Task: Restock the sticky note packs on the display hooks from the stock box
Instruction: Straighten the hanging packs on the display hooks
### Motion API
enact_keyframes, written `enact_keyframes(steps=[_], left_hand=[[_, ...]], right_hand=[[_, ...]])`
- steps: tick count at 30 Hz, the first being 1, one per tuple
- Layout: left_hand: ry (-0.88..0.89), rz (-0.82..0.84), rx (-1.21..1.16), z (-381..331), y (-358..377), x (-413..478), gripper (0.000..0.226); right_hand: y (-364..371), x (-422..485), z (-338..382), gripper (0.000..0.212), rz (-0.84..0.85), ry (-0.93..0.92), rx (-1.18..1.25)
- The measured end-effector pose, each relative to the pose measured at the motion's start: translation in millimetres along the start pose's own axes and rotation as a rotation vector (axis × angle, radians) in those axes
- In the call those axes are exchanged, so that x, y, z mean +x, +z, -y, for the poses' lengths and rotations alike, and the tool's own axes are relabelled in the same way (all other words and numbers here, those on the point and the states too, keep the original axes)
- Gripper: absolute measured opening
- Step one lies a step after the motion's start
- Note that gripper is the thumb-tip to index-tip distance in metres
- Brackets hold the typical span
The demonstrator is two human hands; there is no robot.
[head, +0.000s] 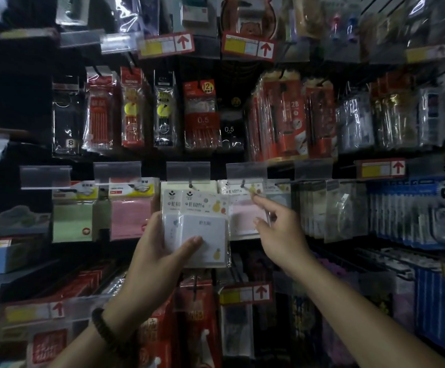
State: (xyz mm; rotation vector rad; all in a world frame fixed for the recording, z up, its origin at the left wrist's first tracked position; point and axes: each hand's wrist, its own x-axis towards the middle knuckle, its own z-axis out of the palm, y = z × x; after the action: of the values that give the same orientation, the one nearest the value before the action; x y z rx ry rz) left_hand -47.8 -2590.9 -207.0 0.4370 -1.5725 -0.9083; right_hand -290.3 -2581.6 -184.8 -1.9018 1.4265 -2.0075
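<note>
My left hand [160, 251] grips two white "BE HAPPY" sticky note packs [205, 232], thumb across the front one, held up just below a display hook [190, 185]. A yellowish pack hangs behind them on that hook. My right hand [277, 229] reaches up and right, index finger stretched out and touching the top of a pink sticky note pack [245, 208] that hangs on the neighbouring hook [243, 182]. The right hand holds nothing. No stock box is in view.
Green [72, 219] and pink [131, 216] sticky note packs hang to the left. Pen and pencil packs [202, 120] fill the row above, correction tape packs [428, 211] the right. Price tag holders [245, 171] jut out over the hooks. Red packs [197, 314] hang below.
</note>
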Motion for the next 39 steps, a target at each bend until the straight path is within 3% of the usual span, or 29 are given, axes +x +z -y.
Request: enact_keyframes(steps=[5, 10, 12, 16, 20, 26, 39], left_hand=[[-0.020, 0.003, -0.001, 1, 5, 0, 0.046], [-0.026, -0.030, 0.011, 3, 10, 1, 0.043], [-0.031, -0.046, -0.005, 5, 12, -2, 0.042], [-0.041, -0.068, -0.028, 9, 18, -4, 0.046], [-0.030, -0.066, -0.049, 14, 28, -5, 0.051], [-0.014, -0.037, 0.000, 16, 39, -4, 0.041], [0.022, -0.098, 0.068, 23, 18, 1, 0.038]], right_hand=[[6, 6, -3, 0.055, -0.027, 0.010, -0.169], [7, 4, -3, 0.062, -0.058, -0.001, -0.723], [7, 0, -4, 0.060, -0.114, -0.042, -0.785], [7, -26, -3, 0.042, -0.150, -0.115, -0.244], [17, -61, -1, 0.062, 0.112, -0.043, 0.220], [13, -55, -15, 0.073, 0.049, 0.014, 0.271], [-2, -19, -14, 0.064, -0.090, -0.042, 0.256]])
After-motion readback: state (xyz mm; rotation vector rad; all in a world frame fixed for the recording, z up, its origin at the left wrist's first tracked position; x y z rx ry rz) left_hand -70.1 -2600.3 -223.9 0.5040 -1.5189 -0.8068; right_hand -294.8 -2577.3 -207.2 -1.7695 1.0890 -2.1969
